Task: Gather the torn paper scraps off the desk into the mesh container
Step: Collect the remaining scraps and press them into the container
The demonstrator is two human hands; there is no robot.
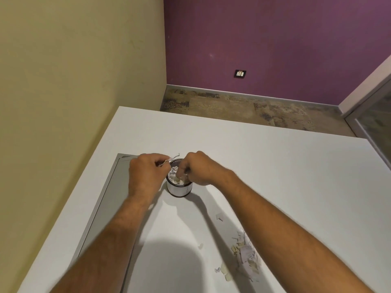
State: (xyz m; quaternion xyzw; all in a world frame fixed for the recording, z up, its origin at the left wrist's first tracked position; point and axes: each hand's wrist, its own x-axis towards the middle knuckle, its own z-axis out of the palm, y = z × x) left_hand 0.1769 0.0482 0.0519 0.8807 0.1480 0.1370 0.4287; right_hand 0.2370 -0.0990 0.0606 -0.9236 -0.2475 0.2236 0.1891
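White and pale-yellow torn paper scraps are lying in a loose heap near the near-right part of the flat white desk, partly tucked beside the right forearm, with a few stray bits sitting just to its left and one small piece lying apart, further in. Nothing is touching that heap — it is waiting to be collected.

Further in, toward the desk's left side, the small round black mesh container is standing upright, just beside the grey inset panel that is running along the left edge. More scraps are showing inside it, reaching near its rim.

Both hands are working over the container's mouth. The left hand is curling its fingers around a small bunch of scraps, some poking out past the thumb above the rim. The right hand is dipping its bunched fingertips into the opening; they are drawn together, though it is hard to tell whether they are pinching paper or only pressing it down.

The step in hand looks like unloading a gathered handful into the container. The task seems partly done. The next move probably calls for loosening the left fingers squarely over the opening so nothing is spilling past the rim, then reaching back toward the near-right heap — light, flat pieces that will likely need sweeping together.
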